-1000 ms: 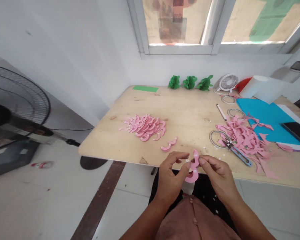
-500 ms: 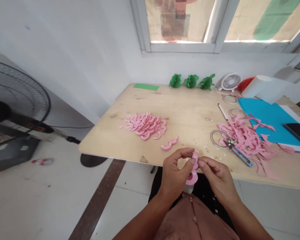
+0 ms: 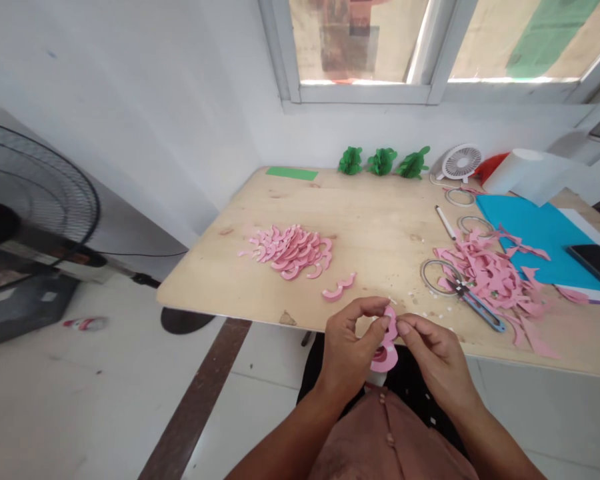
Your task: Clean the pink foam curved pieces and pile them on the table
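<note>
Pinching one curved pink foam piece (image 3: 386, 347) together, left hand (image 3: 347, 357) and right hand (image 3: 437, 360) meet just beyond the worktop's (image 3: 370, 227) near edge, piece standing upright.

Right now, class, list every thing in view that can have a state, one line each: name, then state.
left hand, pinching the pink foam piece
right hand, pinching the same piece
pink foam piece, held up between both hands
pink curved cutouts, heaped on the table
pink scraps, strewn loose
scissors, lying flat beside the scraps
phone, screen dark
desk fan, upright; spinning or not, cannot tell
</note>
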